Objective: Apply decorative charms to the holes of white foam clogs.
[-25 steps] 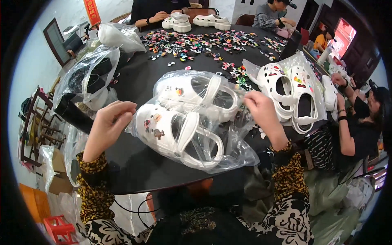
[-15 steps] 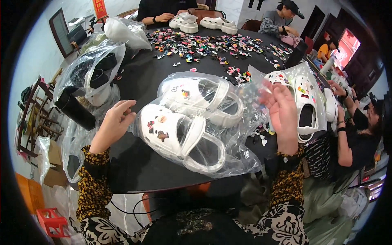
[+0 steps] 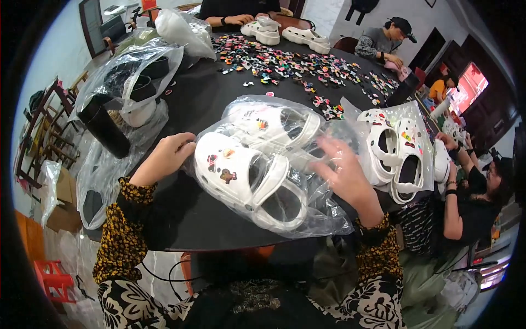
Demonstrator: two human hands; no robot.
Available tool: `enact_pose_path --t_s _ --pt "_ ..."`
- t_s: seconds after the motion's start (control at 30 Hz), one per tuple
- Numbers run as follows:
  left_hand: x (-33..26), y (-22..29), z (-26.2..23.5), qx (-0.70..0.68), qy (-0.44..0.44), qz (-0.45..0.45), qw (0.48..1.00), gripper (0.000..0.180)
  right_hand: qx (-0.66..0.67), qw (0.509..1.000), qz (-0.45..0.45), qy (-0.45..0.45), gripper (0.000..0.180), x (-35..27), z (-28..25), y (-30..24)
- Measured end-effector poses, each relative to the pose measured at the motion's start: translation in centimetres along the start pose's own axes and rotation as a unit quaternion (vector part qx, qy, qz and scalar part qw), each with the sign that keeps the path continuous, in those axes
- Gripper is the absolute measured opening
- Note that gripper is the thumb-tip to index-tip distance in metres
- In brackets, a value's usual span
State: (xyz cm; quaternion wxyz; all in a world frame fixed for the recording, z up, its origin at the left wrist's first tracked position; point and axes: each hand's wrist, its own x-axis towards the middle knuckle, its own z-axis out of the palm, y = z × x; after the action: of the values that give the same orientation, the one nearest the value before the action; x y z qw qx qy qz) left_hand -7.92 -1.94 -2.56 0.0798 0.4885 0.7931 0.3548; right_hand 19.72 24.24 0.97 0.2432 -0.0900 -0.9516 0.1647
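Note:
Two white clogs with small charms lie side by side inside a clear plastic bag (image 3: 329,219) on the black table. The nearer clog (image 3: 224,156) carries a brown bear charm; the farther clog (image 3: 263,123) shows a colourful one. At the bag's left edge is my left hand (image 3: 164,159), fingers slightly bent and thumb apart, the tips by the nearer clog's toe. My right hand (image 3: 348,175) lies over the right part of the bag behind the heel straps. Its fingers are spread and touch the loose plastic, with no grip visible.
Another bagged pair of white clogs (image 3: 408,148) lies to the right. Many loose charms (image 3: 285,60) cover the far table. A black cylinder (image 3: 104,129) and bagged shoes (image 3: 139,88) stand at left. Co-workers sit across and at right, one near more white clogs (image 3: 263,33).
My right hand has come down and left from above the bag's right side onto its plastic. My left hand has moved slightly right to the bag's edge. The view has shifted a little.

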Motion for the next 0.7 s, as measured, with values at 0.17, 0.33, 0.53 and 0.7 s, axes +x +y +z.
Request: enact_pose_path --t_s 0.17,0.33,0.53,0.7 --pt "-0.6 0.8 -0.1 -0.007 -0.032 -0.036 0.999 0.026 0.099 0.992 0.049 -0.060 0.028 2.1 -0.6 -2.5" --pt "-1.1 0.6 0.1 -0.006 -0.004 -0.005 1.000 0.021 0.177 0.974 -0.096 -0.100 0.017 2.1 -0.7 -3.9" --pt "-0.6 0.6 0.3 -0.015 0.031 0.005 0.999 0.016 0.168 0.970 -0.154 -0.077 0.023 2.6 -0.9 -5.3" --pt "-0.2 0.6 0.0 -0.006 0.048 0.007 0.999 0.014 -0.047 0.962 -0.264 -0.054 0.047 3.9 -1.1 -5.9"
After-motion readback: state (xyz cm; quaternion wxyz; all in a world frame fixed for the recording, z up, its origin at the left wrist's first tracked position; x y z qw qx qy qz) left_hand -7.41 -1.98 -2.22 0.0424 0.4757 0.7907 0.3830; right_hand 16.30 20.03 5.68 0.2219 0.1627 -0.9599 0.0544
